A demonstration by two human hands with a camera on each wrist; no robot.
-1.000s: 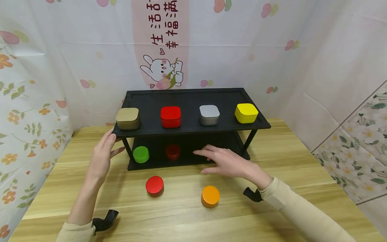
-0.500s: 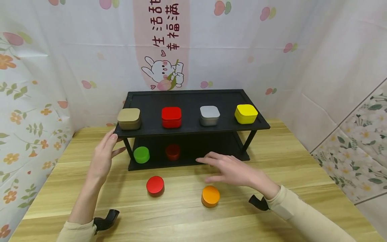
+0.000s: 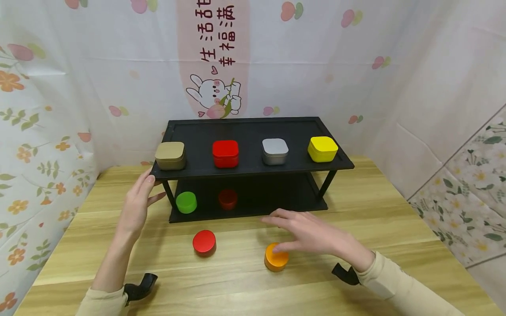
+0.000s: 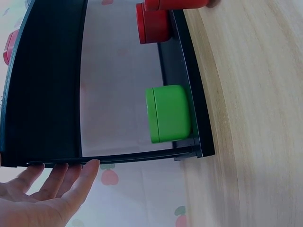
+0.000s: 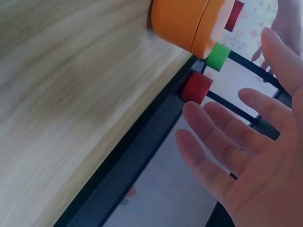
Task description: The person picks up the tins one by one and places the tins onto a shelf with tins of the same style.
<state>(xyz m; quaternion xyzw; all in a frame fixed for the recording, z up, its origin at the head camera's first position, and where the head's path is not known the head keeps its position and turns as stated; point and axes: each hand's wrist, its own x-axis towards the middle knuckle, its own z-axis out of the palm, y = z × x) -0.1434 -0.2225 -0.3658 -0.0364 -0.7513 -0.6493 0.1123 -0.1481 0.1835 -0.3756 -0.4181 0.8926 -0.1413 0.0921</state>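
My left hand rests its fingertips against the left end of the black two-tier shelf, beside the upper deck's front corner. In the left wrist view those fingers are nearly straight against the shelf's edge. My right hand is above the wood table with spread, slightly bent fingers and holds nothing. Its thumb overlaps the top of an orange round tin in the head view. The right wrist view shows a gap between that tin and the fingers. A red round tin stands farther left on the table.
On the upper deck stand square tins: gold, red, silver and yellow. The lower deck bears a green round tin and a dark red one. Patterned cloth hangs behind.
My right hand has moved back from the shelf's lower deck, toward the right and nearer to me, over the orange tin. My left hand has stayed at the shelf's corner.
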